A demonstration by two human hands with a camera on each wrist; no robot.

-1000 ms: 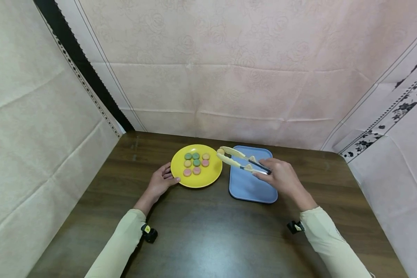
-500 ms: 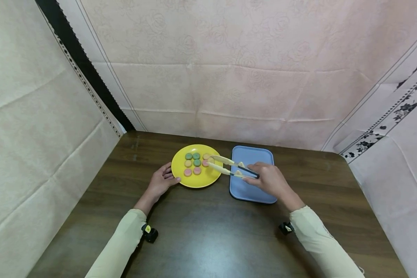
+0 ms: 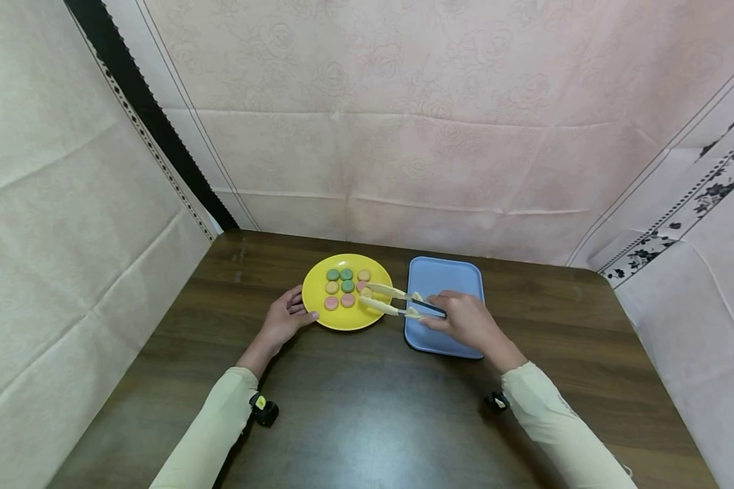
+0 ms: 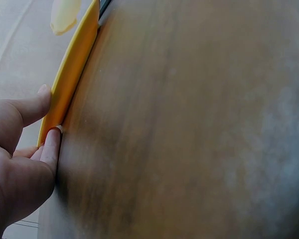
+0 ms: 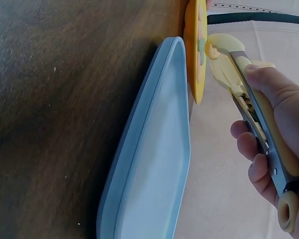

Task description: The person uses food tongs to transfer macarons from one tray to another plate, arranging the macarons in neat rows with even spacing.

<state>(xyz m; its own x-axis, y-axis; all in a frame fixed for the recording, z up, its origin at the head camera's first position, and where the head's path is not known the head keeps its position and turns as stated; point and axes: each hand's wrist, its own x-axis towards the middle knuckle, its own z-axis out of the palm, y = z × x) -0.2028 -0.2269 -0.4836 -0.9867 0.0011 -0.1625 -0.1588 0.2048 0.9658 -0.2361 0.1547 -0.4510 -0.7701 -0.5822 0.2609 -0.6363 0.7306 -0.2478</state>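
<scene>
My left hand (image 3: 283,320) holds the yellow plate (image 3: 350,322) by its left rim, with the thumb on the upper edge and a finger under it in the left wrist view. Several small round macarons, such as a green one (image 3: 333,274) and a pink one (image 3: 331,303), lie on the plate. My right hand (image 3: 465,322) grips a pair of tongs (image 3: 387,291) with cream-coloured heads and metal arms. Between the tong tips is a yellow macaron (image 5: 212,50), over the right part of the plate. Whether it touches the plate I cannot tell.
A blue rectangular tray (image 3: 443,269) lies right of the plate, partly beneath my right hand. Both stand near the back edge of the dark wooden table (image 3: 355,407). Pale patterned cloth (image 3: 416,156) hangs behind and at the sides.
My right hand has moved left and slightly down, carrying the tongs with the yellow macaron from the plate's right edge to over its right part. The left hand stays at the rim.
</scene>
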